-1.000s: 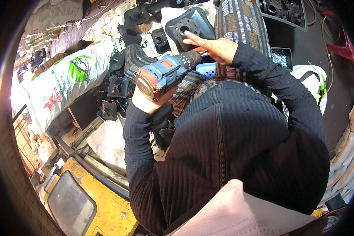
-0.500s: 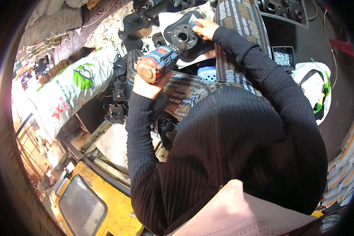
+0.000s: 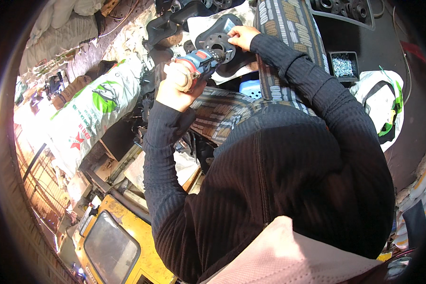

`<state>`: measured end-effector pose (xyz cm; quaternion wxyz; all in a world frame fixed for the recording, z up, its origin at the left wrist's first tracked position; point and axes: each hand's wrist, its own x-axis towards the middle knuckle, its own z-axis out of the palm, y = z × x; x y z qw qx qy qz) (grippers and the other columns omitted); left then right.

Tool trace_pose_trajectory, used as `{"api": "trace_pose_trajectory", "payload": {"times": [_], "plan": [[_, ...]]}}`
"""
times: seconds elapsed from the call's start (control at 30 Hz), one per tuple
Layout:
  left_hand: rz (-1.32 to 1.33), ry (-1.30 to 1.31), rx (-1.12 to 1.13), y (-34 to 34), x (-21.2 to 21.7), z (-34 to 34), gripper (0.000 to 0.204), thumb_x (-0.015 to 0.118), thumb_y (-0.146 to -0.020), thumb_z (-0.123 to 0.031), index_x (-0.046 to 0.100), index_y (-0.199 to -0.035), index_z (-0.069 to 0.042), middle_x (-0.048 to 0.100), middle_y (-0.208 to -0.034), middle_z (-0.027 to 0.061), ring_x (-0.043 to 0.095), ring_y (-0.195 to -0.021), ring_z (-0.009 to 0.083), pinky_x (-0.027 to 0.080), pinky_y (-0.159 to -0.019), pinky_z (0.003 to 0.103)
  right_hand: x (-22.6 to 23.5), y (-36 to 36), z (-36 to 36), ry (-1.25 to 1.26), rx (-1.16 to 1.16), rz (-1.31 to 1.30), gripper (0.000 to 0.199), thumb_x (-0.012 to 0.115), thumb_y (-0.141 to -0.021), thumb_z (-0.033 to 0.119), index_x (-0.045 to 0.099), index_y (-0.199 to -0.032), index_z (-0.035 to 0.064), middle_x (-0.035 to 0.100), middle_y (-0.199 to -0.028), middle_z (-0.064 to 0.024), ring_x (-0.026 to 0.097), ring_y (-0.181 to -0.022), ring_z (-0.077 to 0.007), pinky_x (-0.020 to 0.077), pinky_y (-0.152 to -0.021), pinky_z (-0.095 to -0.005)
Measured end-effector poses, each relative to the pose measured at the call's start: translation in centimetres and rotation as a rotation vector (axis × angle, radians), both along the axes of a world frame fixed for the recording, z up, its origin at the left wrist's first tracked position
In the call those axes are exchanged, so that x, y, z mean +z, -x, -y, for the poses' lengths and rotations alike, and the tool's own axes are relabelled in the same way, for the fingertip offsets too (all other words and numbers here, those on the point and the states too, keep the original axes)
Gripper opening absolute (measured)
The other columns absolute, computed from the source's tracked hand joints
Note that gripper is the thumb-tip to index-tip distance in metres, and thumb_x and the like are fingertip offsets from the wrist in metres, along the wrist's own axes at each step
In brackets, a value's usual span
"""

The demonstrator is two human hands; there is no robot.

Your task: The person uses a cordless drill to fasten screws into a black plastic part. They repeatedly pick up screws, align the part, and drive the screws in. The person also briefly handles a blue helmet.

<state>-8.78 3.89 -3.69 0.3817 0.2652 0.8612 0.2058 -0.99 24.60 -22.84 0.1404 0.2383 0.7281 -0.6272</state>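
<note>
My left hand [image 3: 175, 97] is wrapped round the grip of a blue and red cordless drill [image 3: 196, 64]. The drill's front end reaches over the near left part of a dark round flange [image 3: 229, 45], which has a central hole and smaller holes around it. Under the flange lies a black curved-edged plate [image 3: 232, 70]. Bent and close together, the fingers of my right hand [image 3: 244, 38] touch the flange's far right rim. Whatever they pinch is too small to make out. The drill's tip is partly hidden.
A black box of small screws [image 3: 344, 66] stands to the right, beside a white bag [image 3: 381, 104]. More flanges fill a clear bin [image 3: 371, 21] at the far right. Black curved parts [image 3: 158, 28] lie at the left, near a white and green sack [image 3: 99, 109]. A yellow machine [image 3: 128, 236] is lower left.
My right hand has shifted from the flange's far side to its right rim. The drill has turned slightly, its front end now over the flange. The view has shifted a little.
</note>
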Motion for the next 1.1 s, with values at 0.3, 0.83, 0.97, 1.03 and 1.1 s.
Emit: {"api": "trace_pose_trajectory", "payload": {"times": [0.3,0.83,0.97,1.03,1.1], "plan": [[0.135,0.019,0.098,1.9,-4.0,-0.3,0.043,0.072,-0.07,-0.024,0.058,-0.107,-0.007,0.065,-0.095,0.0126,0.064,-0.09,0.0253,0.051,-0.079,0.033,0.6,-0.4,0.0,-0.113,0.033,-0.062,0.027,0.061,-0.079,0.03,0.066,-0.097,0.0105,0.066,-0.095,-0.0117,0.062,-0.092,-0.0268,0.0472,-0.081,-0.037],[-0.236,0.258,-0.46,0.0,0.3,-4.6,0.034,0.068,-0.068,-0.018,0.059,-0.097,-0.003,0.064,-0.089,0.0148,0.063,-0.085,0.0283,0.049,-0.076,0.034,0.8,0.2,0.6,-0.148,0.003,-0.05,0.027,0.061,-0.079,0.032,0.064,-0.087,0.0068,0.065,-0.087,-0.0151,0.062,-0.085,-0.0304,0.0477,-0.077,-0.0394],[-0.191,0.44,-0.336,-0.3,-0.3,-5.4,0.039,0.071,-0.069,-0.023,0.058,-0.1,-0.004,0.065,-0.083,0.0129,0.065,-0.08,0.028,0.052,-0.072,0.034,0.0,0.5,0.7,-0.232,0.065,-0.15,0.031,0.059,-0.078,0.032,0.066,-0.088,0.004,0.065,-0.086,-0.0181,0.063,-0.084,-0.0333,0.0492,-0.076,-0.0413],[-0.234,0.377,-0.427,-1.1,0.0,-5.5,0.036,0.069,-0.069,-0.02,0.059,-0.101,-0.005,0.065,-0.086,0.0116,0.064,-0.081,0.0279,0.051,-0.073,0.035,-0.2,0.8,0.9,-0.208,0.046,-0.136,0.034,0.06,-0.077,0.034,0.066,-0.087,0.0027,0.065,-0.085,-0.0192,0.063,-0.083,-0.0347,0.05,-0.075,-0.0426],[-0.354,0.062,-0.621,-2.1,0.9,-4.9,0.034,0.067,-0.07,-0.018,0.06,-0.102,-0.006,0.064,-0.089,0.0103,0.062,-0.082,0.0277,0.049,-0.074,0.036,0.2,1.0,1.0,-0.294,0.089,-0.109,0.029,0.059,-0.078,0.033,0.066,-0.09,0.0071,0.065,-0.088,-0.0165,0.063,-0.084,-0.0329,0.0491,-0.075,-0.0415]]}}
